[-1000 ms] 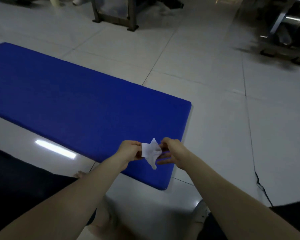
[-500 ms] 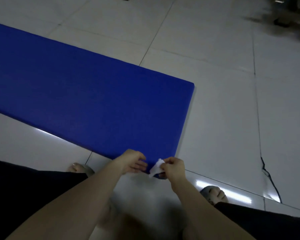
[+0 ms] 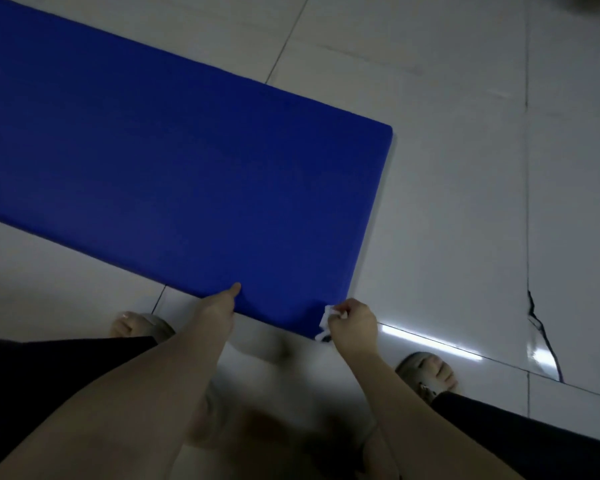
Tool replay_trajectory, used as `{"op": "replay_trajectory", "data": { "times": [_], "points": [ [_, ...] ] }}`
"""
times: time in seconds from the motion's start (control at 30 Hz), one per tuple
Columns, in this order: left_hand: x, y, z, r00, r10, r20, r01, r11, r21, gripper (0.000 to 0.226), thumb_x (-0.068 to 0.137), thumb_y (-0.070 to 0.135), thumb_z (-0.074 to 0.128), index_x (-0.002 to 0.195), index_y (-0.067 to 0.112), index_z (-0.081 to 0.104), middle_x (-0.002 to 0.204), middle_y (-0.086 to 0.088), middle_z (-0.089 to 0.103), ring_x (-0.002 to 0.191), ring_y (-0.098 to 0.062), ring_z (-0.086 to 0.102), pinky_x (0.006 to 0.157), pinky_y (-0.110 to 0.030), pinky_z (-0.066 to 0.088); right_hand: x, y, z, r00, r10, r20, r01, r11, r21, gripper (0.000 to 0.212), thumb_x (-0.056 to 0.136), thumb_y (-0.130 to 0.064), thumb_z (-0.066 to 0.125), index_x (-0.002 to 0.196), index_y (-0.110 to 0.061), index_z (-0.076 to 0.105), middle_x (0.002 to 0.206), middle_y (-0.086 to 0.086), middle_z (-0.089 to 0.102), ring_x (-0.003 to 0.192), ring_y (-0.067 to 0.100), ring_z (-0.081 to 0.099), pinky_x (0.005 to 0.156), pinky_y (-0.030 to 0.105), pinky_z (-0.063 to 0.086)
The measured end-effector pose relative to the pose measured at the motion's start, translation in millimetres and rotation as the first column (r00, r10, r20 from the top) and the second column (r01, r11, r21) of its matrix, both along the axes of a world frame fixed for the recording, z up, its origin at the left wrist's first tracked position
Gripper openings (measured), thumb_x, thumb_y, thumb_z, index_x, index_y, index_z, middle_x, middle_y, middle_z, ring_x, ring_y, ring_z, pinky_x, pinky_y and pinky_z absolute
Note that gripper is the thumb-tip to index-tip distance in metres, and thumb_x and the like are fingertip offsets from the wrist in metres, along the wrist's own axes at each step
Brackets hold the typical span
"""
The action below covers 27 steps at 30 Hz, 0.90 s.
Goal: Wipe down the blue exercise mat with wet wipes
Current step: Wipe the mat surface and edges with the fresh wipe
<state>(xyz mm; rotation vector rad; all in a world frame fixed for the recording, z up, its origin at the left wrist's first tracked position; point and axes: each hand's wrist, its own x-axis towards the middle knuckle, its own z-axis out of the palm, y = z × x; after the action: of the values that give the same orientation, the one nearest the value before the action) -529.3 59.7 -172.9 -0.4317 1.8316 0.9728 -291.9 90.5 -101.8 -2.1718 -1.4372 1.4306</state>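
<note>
Mat (image 3: 187,161) one, wipe (image 3: 327,315) one.

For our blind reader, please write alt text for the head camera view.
A person's right hand holds a crumpled white wipe at the near corner of a blue exercise mat on a tiled floor. The left hand touches the mat's near edge.

Mat (image 3: 187,168) is a thick, plain blue pad with rounded corners, lying flat on the tiled floor (image 3: 465,168) and running off the left side of view. Wipe (image 3: 326,318) is a small scrunched white wad right at the mat's near corner, pinched in the right hand (image 3: 354,322).
</note>
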Motion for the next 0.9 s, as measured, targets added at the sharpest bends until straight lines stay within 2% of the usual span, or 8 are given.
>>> {"op": "replay_trajectory", "data": {
  "times": [0.17, 0.23, 0.3, 0.37, 0.5, 0.67, 0.77, 0.9],
  "points": [
    [4.1, -3.9, 20.1, 0.999, 0.032, -0.023, -0.033, 0.999, -0.009, 0.042, 0.085, 0.028, 0.082, 0.116, 0.013, 0.058, 0.105, -0.003, 0.062, 0.079, -0.019, 0.058, 0.074, -0.034, 0.056, -15.0, -8.4, -4.7, 0.996, -0.029, -0.088, 0.019, 0.994, -0.106, 0.032, 0.094, -0.006, 0.046, 0.077, -0.002, 0.072, 0.074, 0.006, 0.073, 0.07, 0.022, 0.071, 0.072, 0.031, 0.058],
    [2.9, -3.7, 23.9, 1.0, 0.013, 0.015, -0.013, 1.0, -0.014, 0.042, 0.087, 0.027, 0.081, 0.118, 0.014, 0.056, 0.104, -0.005, 0.061, 0.08, -0.018, 0.058, 0.065, -0.032, 0.054, -15.0, -13.2, -6.3, 0.995, -0.074, -0.068, 0.067, 0.992, -0.103, 0.027, 0.088, -0.005, 0.053, 0.069, -0.008, 0.072, 0.068, 0.004, 0.073, 0.072, 0.023, 0.072, 0.079, 0.038, 0.06],
    [1.6, -5.4, 30.7, 0.998, -0.022, 0.051, 0.023, 0.999, -0.022, 0.046, 0.088, 0.027, 0.08, 0.123, 0.012, 0.055, 0.108, -0.008, 0.062, 0.081, -0.019, 0.06, 0.058, -0.032, 0.053, -12.4, -20.0, -5.1, 0.996, -0.09, -0.015, 0.089, 0.993, -0.077, 0.024, 0.091, -0.009, 0.056, 0.071, -0.01, 0.07, 0.068, 0.002, 0.072, 0.072, 0.018, 0.07, 0.075, 0.032, 0.058],
    [5.9, -11.4, 34.0, 0.993, -0.062, 0.099, 0.067, 0.997, -0.047, 0.046, 0.089, 0.025, 0.079, 0.125, 0.011, 0.055, 0.112, -0.009, 0.063, 0.081, -0.019, 0.061, 0.055, -0.032, 0.052, -7.8, -30.5, -1.8, 0.991, -0.124, 0.047, 0.126, 0.991, -0.048, 0.017, 0.093, -0.017, 0.059, 0.079, -0.012, 0.067, 0.074, -0.001, 0.069, 0.073, 0.016, 0.067, 0.07, 0.03, 0.057],
    [34.5, -28.1, 35.9, 0.97, -0.15, 0.19, 0.159, 0.987, -0.032, 0.045, 0.088, 0.024, 0.079, 0.124, 0.011, 0.055, 0.105, -0.009, 0.064, 0.082, -0.018, 0.063, 0.058, -0.031, 0.054, 9.9, -48.4, -10.9, 0.976, -0.18, 0.123, 0.18, 0.984, 0.011, 0.004, 0.09, -0.021, 0.057, 0.088, -0.018, 0.059, 0.087, 0.002, 0.069, 0.082, 0.023, 0.067, 0.081, 0.042, 0.059],
    [55.5, -39.5, 30.3, 0.941, -0.263, 0.214, 0.282, 0.957, -0.067, 0.046, 0.09, 0.03, 0.077, 0.121, 0.009, 0.051, 0.103, -0.012, 0.064, 0.083, -0.023, 0.064, 0.058, -0.035, 0.054, 34.1, -55.1, -15.2, 0.961, -0.196, 0.194, 0.204, 0.979, -0.023, 0.012, 0.091, -0.02, 0.052, 0.098, -0.016, 0.061, 0.09, 0.004, 0.07, 0.084, 0.024, 0.066, 0.073, 0.034, 0.056],
    [47.6, -36.9, 32.7, 0.811, -0.557, 0.18, 0.585, 0.782, -0.215, 0.051, 0.093, 0.047, 0.069, 0.12, 0.006, 0.054, 0.095, -0.012, 0.07, 0.075, -0.022, 0.067, 0.058, -0.032, 0.052, 42.7, -55.4, -18.6, 0.947, -0.252, 0.201, 0.266, 0.963, -0.046, 0.009, 0.096, -0.02, 0.058, 0.096, -0.013, 0.063, 0.092, 0.002, 0.067, 0.084, 0.019, 0.062, 0.055, 0.02, 0.04],
    [27.6, -17.2, 35.3, 0.381, -0.924, 0.018, 0.856, 0.345, -0.386, 0.038, 0.09, 0.045, 0.07, 0.101, 0.01, 0.058, 0.09, -0.008, 0.067, 0.082, -0.023, 0.068, 0.078, -0.036, 0.06, 48.5, -51.3, -29.7, 0.926, -0.322, 0.197, 0.334, 0.942, -0.027, 0.009, 0.096, -0.02, 0.058, 0.091, -0.013, 0.059, 0.085, 0.001, 0.064, 0.071, 0.01, 0.056, 0.053, 0.021, 0.041]
  ]
}}
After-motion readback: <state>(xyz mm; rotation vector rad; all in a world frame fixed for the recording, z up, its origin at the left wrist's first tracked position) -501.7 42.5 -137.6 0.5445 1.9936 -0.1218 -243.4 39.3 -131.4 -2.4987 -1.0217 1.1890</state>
